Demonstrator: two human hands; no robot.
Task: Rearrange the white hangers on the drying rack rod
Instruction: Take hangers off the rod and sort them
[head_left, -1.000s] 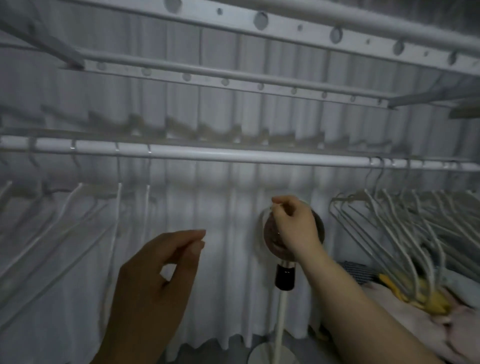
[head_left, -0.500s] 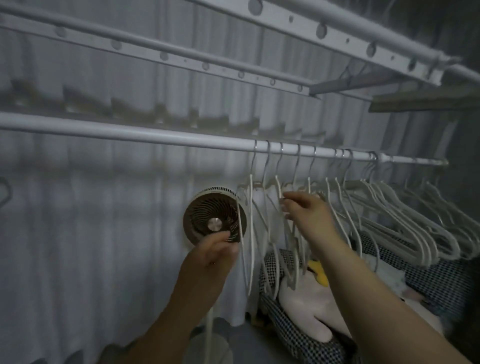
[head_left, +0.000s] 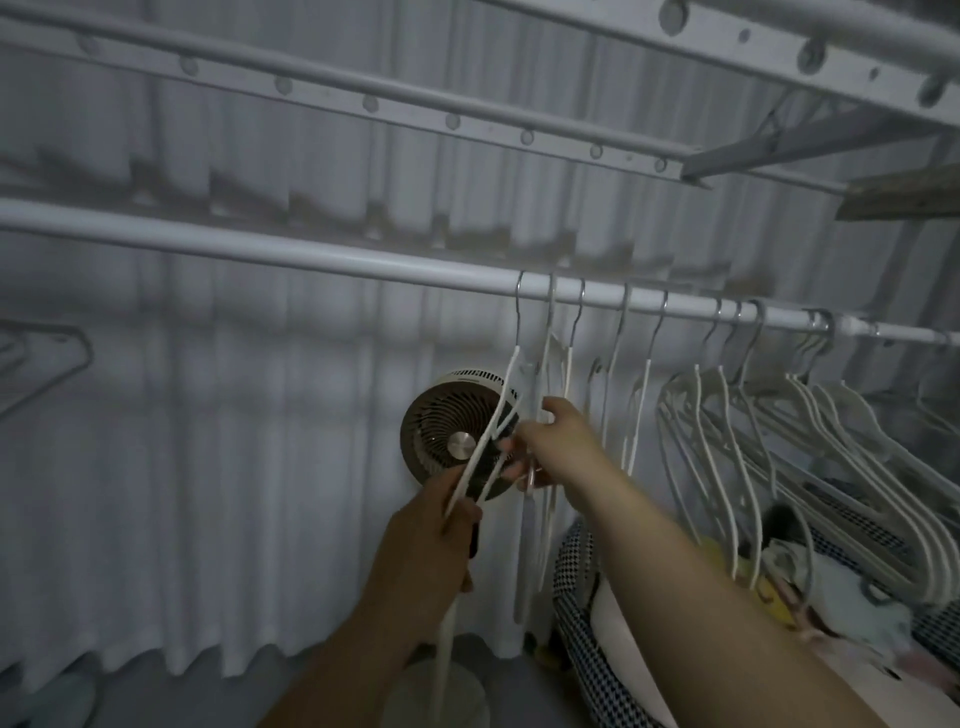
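My left grip (head_left: 441, 519) closes round an arm of the end hanger (head_left: 488, 436); my right grip (head_left: 545, 447) pinches its neighbours (head_left: 568, 364), likely to part them along the rod (head_left: 311, 257) above.

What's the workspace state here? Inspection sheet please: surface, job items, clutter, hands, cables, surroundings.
surface: drying rack rod runs across the view; no hooks show on its left stretch.
job's things: white hangers are bunched on the rod's right part; leftmost hanger is hooked on but pulled aslant to the left.
clutter: checked fabric and soft items lie below the hangers.
grippers: left hand grips the leftmost hanger's arms; right hand reaches among the next hangers, grip unclear.
cables: nothing seen.
surroundings: fan on a pole behind the hands; pleated curtain; perforated rails overhead.
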